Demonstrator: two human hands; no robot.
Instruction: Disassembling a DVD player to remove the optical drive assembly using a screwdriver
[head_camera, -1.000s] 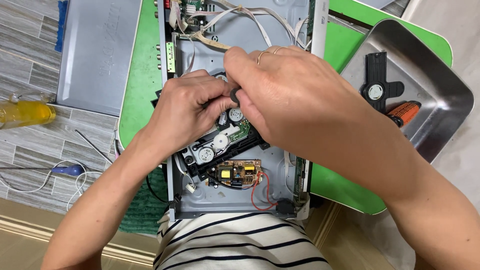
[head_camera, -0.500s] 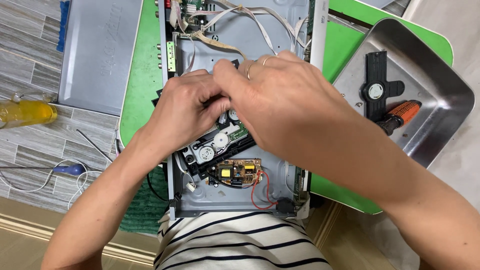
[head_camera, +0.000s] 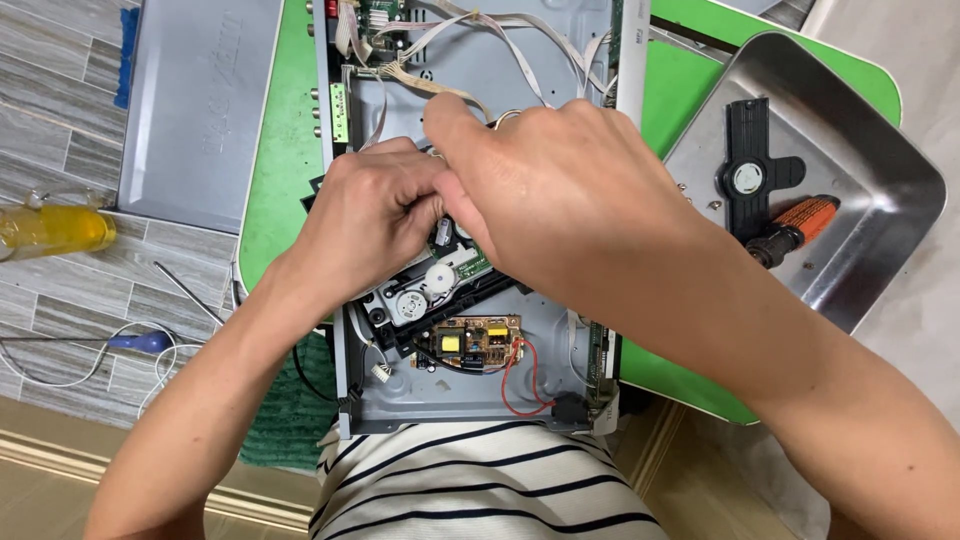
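Note:
An opened grey metal player chassis (head_camera: 470, 385) lies on a green board (head_camera: 290, 170) in front of me. My left hand (head_camera: 370, 215) and my right hand (head_camera: 545, 190) meet over its black disc-drive mechanism (head_camera: 430, 290), fingers curled and pinched on it. What exactly the fingertips grip is hidden under the hands. A small brown circuit board (head_camera: 470, 342) with red wires (head_camera: 515, 385) sits at the near end of the chassis. Flat ribbon cables (head_camera: 460, 30) run across the far end.
A steel tray (head_camera: 880, 210) at the right holds a black plastic part (head_camera: 752, 170) and an orange-handled screwdriver (head_camera: 800, 225). The grey metal cover (head_camera: 195, 110) lies at the left, with a yellow bottle (head_camera: 55, 228) and a blue-handled tool (head_camera: 140, 342) on the tiled floor.
Both hands have shifted slightly toward the far end of the chassis, staying pressed together over the drive mechanism. Nothing else has moved.

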